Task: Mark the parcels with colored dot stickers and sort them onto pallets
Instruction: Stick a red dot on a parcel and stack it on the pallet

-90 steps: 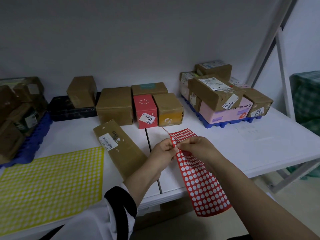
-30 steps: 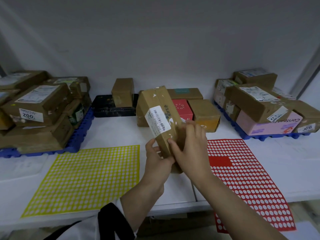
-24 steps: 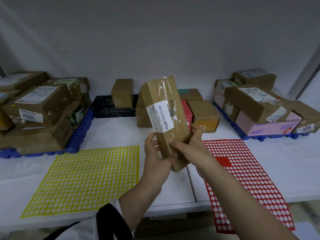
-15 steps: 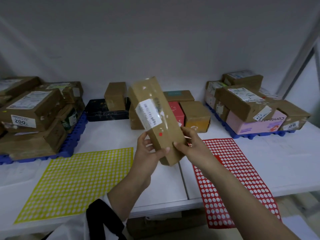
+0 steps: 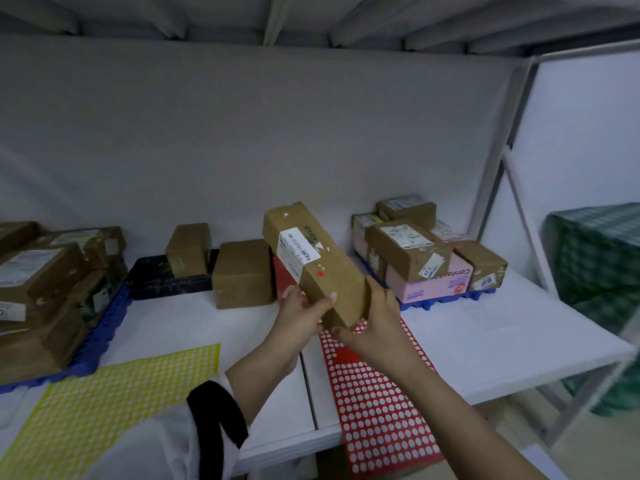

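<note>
1. Left hand (image 5: 299, 315) and right hand (image 5: 372, 327): both grips curled round near end of long brown parcel (image 5: 318, 268);
2. parcel tilted, in air above red sticker sheet (image 5: 377, 403); red dot (image 5: 320, 273) stuck on its face.

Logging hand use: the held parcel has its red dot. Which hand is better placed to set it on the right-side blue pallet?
Probably the right hand: it grips the parcel on the side nearest that pallet; the left hand would reach across.

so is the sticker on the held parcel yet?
On. A red dot sits on the long parcel, just below its white label.
</note>
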